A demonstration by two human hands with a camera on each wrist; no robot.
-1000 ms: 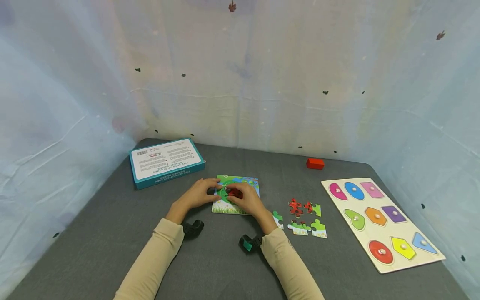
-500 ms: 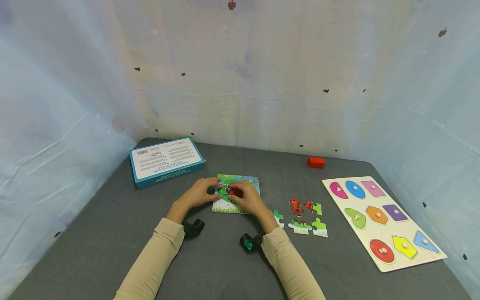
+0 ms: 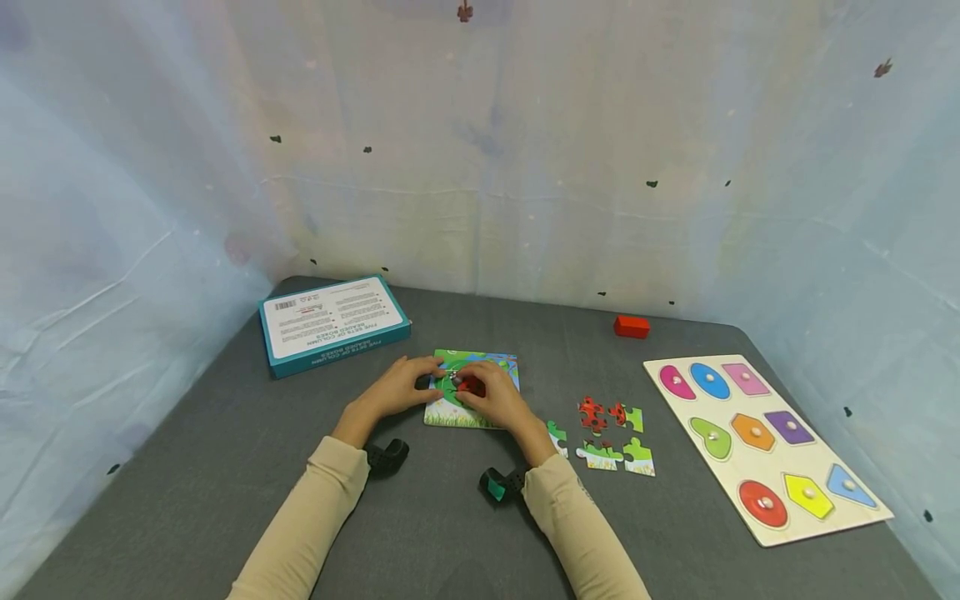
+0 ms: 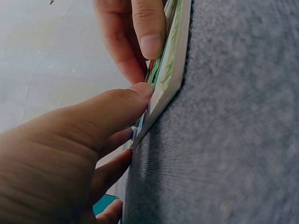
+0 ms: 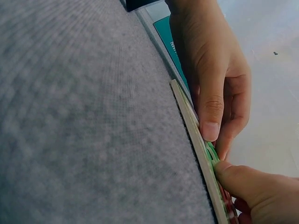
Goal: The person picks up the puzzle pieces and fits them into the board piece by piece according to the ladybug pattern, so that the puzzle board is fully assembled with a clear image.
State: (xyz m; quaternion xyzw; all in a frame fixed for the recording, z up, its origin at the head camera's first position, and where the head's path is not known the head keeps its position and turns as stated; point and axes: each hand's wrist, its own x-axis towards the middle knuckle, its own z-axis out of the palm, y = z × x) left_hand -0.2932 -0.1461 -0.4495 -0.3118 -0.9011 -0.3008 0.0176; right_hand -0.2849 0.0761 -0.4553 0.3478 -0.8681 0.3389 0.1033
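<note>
Table (image 3: 435, 517) top: rough matt grey cloth, finely ribbed. Puzzle board (image 3: 453, 417) has a smooth printed face, pale matt edge, wood or card unclear. Teal box (image 3: 333, 321) looks smooth cardboard; shape board (image 3: 745, 467) smooth, wood-like; sleeves (image 3: 303, 518) matt cloth.

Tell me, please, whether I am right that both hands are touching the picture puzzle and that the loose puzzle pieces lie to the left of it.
Not quite: the loose puzzle pieces lie to the right of the picture puzzle, as the head view shows. The left hand and right hand do both touch it.
</note>
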